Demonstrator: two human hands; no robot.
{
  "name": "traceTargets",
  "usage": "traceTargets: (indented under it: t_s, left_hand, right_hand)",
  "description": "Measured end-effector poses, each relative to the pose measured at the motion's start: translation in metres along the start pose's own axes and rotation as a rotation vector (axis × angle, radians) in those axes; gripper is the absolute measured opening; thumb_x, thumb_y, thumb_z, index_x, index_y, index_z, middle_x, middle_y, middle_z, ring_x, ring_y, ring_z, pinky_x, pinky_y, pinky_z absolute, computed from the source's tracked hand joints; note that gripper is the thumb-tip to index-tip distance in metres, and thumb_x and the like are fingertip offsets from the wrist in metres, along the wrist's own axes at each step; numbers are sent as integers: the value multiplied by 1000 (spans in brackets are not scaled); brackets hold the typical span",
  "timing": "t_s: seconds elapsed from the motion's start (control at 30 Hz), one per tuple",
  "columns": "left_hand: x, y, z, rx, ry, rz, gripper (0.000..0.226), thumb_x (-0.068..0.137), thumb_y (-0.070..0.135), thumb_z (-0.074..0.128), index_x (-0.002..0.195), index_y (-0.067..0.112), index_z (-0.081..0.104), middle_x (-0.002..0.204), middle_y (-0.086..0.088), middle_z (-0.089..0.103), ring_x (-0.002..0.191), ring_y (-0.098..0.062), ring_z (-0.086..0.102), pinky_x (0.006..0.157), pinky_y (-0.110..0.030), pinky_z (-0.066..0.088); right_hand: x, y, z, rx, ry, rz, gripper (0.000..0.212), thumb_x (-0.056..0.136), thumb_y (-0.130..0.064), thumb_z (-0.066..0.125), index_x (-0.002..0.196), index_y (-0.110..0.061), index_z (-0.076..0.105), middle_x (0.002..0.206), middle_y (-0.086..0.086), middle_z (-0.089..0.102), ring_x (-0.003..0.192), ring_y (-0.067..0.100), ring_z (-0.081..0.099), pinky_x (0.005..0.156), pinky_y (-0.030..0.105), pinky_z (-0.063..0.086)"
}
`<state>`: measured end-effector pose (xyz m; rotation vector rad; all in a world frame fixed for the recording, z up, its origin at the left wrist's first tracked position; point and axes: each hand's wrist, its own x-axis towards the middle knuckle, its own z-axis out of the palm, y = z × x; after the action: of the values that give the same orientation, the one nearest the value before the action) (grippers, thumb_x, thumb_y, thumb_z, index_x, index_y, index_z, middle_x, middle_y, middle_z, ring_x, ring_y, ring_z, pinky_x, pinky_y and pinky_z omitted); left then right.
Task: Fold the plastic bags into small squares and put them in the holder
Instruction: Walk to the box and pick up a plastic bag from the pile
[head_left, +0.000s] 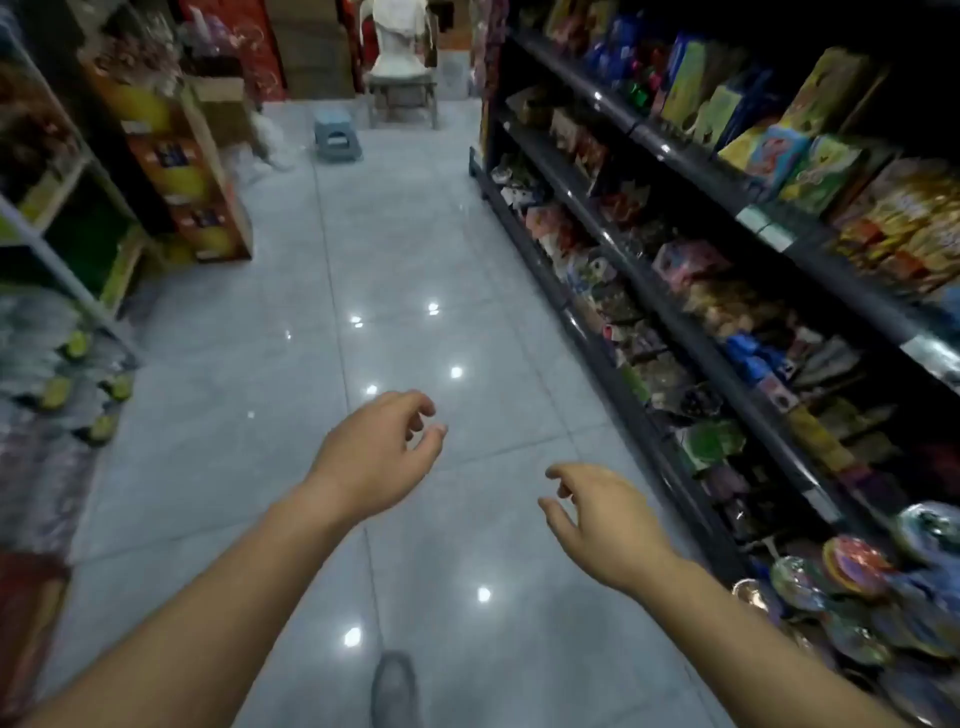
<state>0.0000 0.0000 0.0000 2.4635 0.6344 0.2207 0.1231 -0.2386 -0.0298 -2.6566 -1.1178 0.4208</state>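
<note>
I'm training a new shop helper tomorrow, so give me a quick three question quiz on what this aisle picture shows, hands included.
1. True or false: the left hand and the right hand both hold nothing, fingers loosely curled.
2. The dark shelf rack of packaged goods runs along which side of the aisle? A) the person's left B) the person's right C) straight across the far end
3. Fill in: at the far end, a small blue ____ stands on the tiled floor.

Key: 1 true. 2 B. 3 stool.
</note>
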Motion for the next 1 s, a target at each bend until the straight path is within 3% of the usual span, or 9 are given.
traceTargets:
  t_s: [0.27,0.43,0.57,0.73,1.0]
  left_hand:
    - [99,-116,21,84,-155,-72,36,97,49,52,125,27,60,115,6,61,104,-16,60,83,-34,48]
    - [182,-172,10,169,-229,-101,40,100,48,50,130,24,58,120,2,62,106,-19,59,80,-33,45]
    - [264,-202,-1,176,-247,-148,42,100,48,49,131,22,58,121,0,62,105,-21,60,78,-32,42]
    - [396,-228,-16,199,-255,-155,45,100,47,50,134,20,57,124,-3,62,108,-24,60,78,-32,42]
    - [603,-274,-60,212,-236,-279,44,100,51,48,134,23,55,123,0,62,105,-20,61,88,-41,53]
  right_hand:
    - [123,-36,82,-22,-202,-29,42,100,-46,51,135,-24,55,116,-8,66,116,18,55,94,30,34]
    - [218,-57,99,-31,-296,-39,43,98,-44,55,134,-21,58,119,-3,67,113,21,59,100,36,42]
    - [304,-66,85,-64,-337,-68,44,100,-45,50,137,-21,55,125,-1,63,115,22,56,98,37,42]
    - [442,-63,57,-60,-320,-95,40,100,-41,51,132,-19,58,122,2,60,112,26,56,86,37,49]
    - [687,-76,1,-81,-341,-192,42,101,-40,52,136,-17,57,130,3,58,116,25,56,86,36,49]
